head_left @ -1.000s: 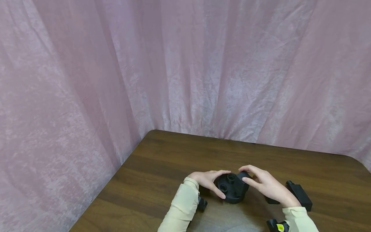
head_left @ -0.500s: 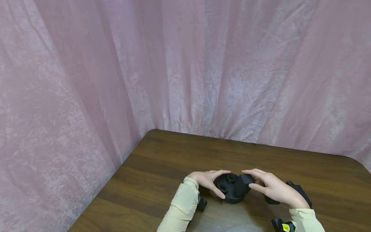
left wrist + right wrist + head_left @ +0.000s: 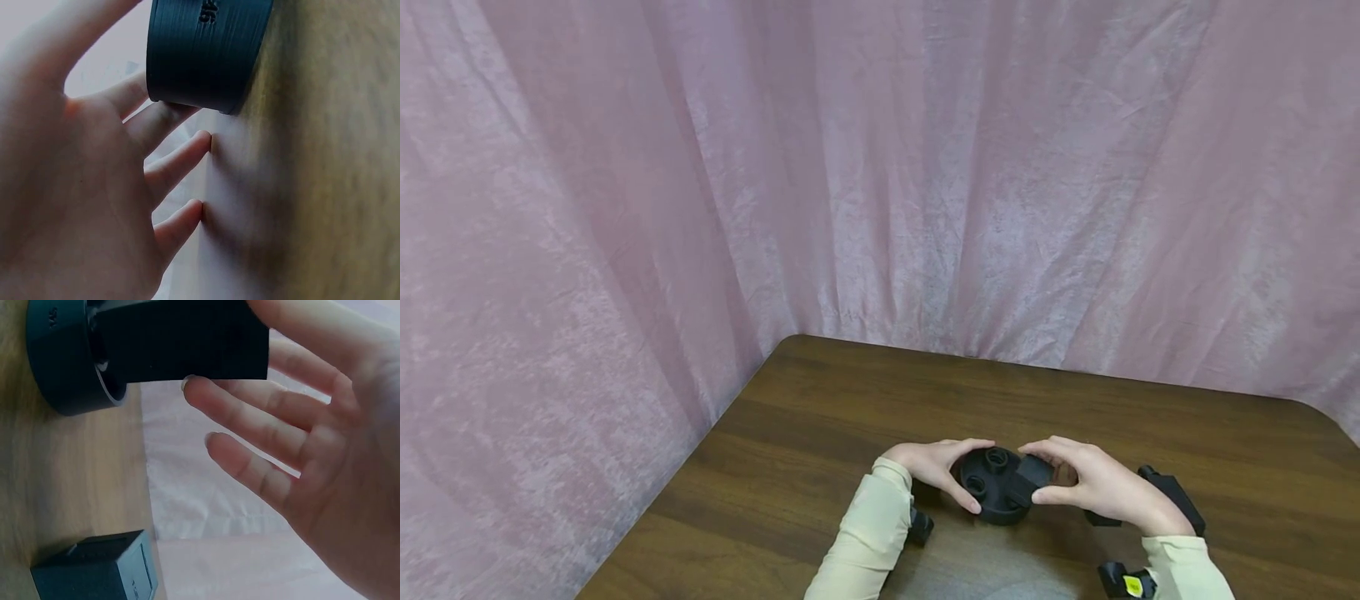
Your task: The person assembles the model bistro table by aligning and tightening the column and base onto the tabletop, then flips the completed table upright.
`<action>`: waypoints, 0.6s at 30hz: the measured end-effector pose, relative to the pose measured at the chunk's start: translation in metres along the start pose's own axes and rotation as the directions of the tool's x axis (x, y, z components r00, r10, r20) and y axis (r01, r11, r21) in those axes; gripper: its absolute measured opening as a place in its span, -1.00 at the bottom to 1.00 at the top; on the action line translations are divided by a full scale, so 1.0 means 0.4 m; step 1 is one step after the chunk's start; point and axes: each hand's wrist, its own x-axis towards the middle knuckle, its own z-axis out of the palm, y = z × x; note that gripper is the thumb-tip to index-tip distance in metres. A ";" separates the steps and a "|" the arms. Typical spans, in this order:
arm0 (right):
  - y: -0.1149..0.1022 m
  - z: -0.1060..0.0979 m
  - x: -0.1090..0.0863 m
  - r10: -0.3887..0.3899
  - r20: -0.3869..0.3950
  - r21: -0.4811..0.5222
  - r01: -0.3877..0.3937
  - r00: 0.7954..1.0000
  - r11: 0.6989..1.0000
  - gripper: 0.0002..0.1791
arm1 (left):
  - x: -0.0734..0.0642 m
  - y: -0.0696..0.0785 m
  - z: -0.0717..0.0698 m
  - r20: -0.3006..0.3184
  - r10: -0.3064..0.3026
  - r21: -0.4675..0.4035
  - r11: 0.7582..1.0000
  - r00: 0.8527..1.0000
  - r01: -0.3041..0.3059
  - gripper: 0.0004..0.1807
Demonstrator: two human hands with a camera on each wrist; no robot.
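A round black base with ring-shaped sockets on top sits on the wooden table. My left hand grips its left side, thumb at the near rim and index finger at the far rim. In the left wrist view the base's curved side wall shows raised marks. My right hand pinches a black rectangular block between thumb and fingers, on the right part of the base. The right wrist view shows the block rising from inside the base's rim; its lower end is hidden there.
To the right lie two more dark parts: a long black block beyond the right wrist and a smaller black piece partly under the right hand. Wrist cameras sit on both sleeves. A pink curtain hangs behind the table.
The right hand first drew to the right with the block, turning it, then came slightly back left. The block's angle on the base differs. The left hand and base stayed nearly still.
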 end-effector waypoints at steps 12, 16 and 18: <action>0.012 -0.009 -0.006 -0.110 0.016 0.024 0.110 0.994 0.994 -0.52 | 0.001 -0.005 -0.006 0.009 0.034 -0.027 0.999 0.999 -0.033 0.01; 0.007 0.000 0.000 -0.074 -0.015 -0.010 0.074 0.997 0.997 -0.56 | 0.005 -0.006 -0.004 0.006 0.042 -0.025 0.999 0.999 -0.042 0.02; 0.004 0.005 0.003 -0.038 -0.017 -0.044 0.037 0.999 0.998 -0.55 | 0.006 -0.006 -0.003 0.004 0.045 -0.024 0.999 0.999 -0.045 0.02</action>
